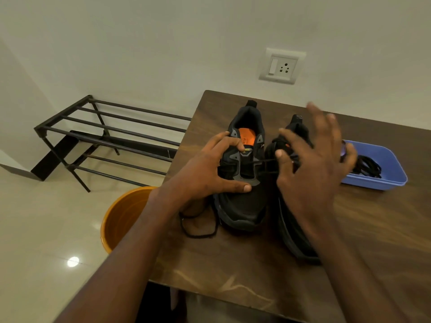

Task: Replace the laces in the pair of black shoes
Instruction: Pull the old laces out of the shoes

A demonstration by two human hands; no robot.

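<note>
Two black shoes stand on the wooden table (233,264). The left shoe (242,206) has an orange insole and points its toe toward me. My left hand (205,173) grips it, fingers curled over the tongue and thumb across the vamp. A black lace (263,161) runs taut from its eyelets to my right hand (312,169), which pinches it at the thumb while the other fingers spread, blurred. The right shoe (286,224) lies tilted under that hand and is mostly hidden. Another loose black lace (198,231) lies on the table below my left wrist.
A blue tray (377,185) at the table's right holds a bundle of black laces (368,165). An orange bucket (123,215) stands on the floor by the table's left edge. A black metal shoe rack (105,136) stands against the wall.
</note>
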